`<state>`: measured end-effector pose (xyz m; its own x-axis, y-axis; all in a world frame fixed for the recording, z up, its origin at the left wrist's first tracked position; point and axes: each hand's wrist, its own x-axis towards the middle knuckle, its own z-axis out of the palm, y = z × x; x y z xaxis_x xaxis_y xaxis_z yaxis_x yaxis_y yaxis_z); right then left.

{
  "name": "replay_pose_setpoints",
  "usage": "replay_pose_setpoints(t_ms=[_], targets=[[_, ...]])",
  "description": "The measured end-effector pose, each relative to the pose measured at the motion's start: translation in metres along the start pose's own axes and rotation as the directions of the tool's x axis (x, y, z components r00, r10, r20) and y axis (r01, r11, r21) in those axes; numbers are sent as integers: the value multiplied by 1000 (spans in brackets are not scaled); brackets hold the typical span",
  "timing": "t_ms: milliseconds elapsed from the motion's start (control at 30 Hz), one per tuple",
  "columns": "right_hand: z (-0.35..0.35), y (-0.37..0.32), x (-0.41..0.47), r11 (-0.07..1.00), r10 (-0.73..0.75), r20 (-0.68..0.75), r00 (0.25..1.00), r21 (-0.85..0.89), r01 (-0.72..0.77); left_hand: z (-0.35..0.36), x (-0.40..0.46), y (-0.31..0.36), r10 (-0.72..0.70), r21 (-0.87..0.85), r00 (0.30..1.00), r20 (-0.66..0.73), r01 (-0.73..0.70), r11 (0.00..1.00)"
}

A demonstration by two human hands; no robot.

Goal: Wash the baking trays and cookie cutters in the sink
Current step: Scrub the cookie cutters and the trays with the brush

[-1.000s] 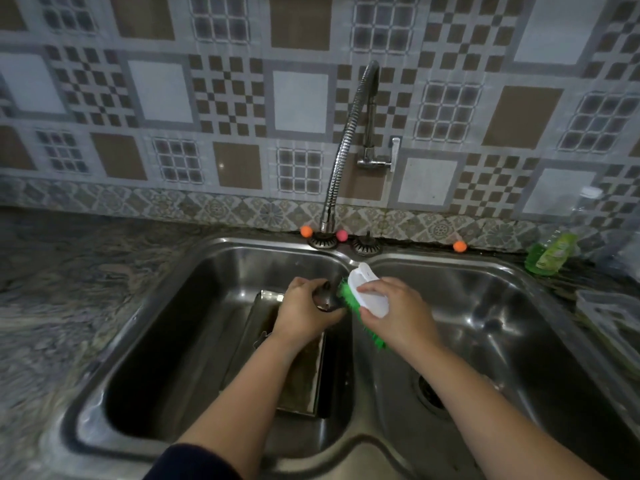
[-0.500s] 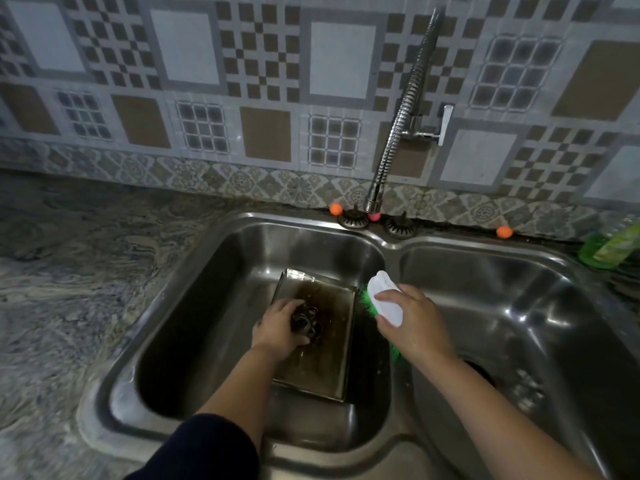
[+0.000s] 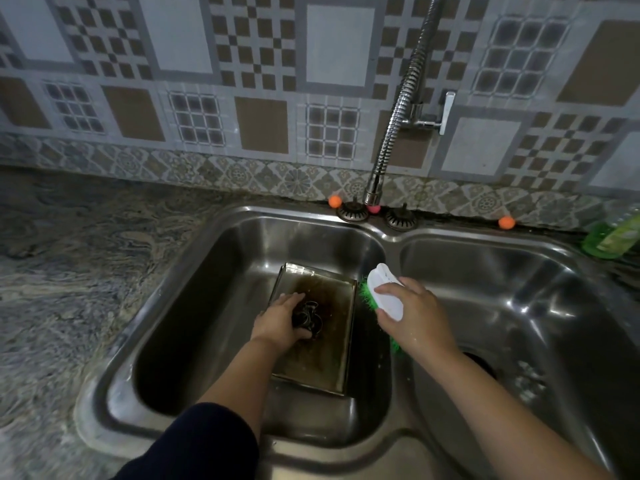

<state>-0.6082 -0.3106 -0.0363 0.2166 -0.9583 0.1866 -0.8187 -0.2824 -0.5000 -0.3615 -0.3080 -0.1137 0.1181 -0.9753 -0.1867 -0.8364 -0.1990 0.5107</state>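
Note:
A stained rectangular baking tray [image 3: 337, 358] lies in the left basin of the steel double sink [image 3: 221, 244]. On the tray, my left hand [image 3: 277, 323] curls its fingers round a small cluster of dark metal cookie cutters [image 3: 308, 317]. My right hand [image 3: 415, 317] grips a white scrubbing brush with green bristles [image 3: 384, 294], held over the divider between the two basins, just right of the tray.
A flexible metal faucet [image 3: 398, 126] rises from the back rim, with two drain strainers [image 3: 351, 213] beside its base. A green dish-soap bottle [image 3: 613, 233] stands at the far right. The marbled stone counter [image 3: 69, 271] spreads to the left. The right basin's drain [image 3: 481, 365] shows.
My left hand has gone down from the divider to the tray with the cutters. The brush hand stayed by the divider. The view shifted left and down.

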Motion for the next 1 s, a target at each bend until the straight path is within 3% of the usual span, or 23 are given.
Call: replay_pose_setpoints(t_ms=[233, 467, 600, 733, 1000], targets=[[-25, 11, -9, 991, 87, 55, 995, 94, -92, -14, -5, 69, 228, -71, 960, -163, -242, 968], [-95, 66, -42, 962, 232, -49, 971, 162, -221, 14, -14, 182, 515, 71, 840, -170, -511, 857], [-136, 109, -68, 947, 294, -61, 954, 151, -283, 76, -38, 235, 616, 133, 783, 89, -622, 771], [-160, 149, -98, 937, 320, -79, 944, 176, -302, 135, -55, 274, 625, 101, 674, 394, -708, 699], [-169, 225, -145, 941, 313, -21, 950, 140, -307, 219, -62, 314, 527, 126, 462, 714, -824, 552]])
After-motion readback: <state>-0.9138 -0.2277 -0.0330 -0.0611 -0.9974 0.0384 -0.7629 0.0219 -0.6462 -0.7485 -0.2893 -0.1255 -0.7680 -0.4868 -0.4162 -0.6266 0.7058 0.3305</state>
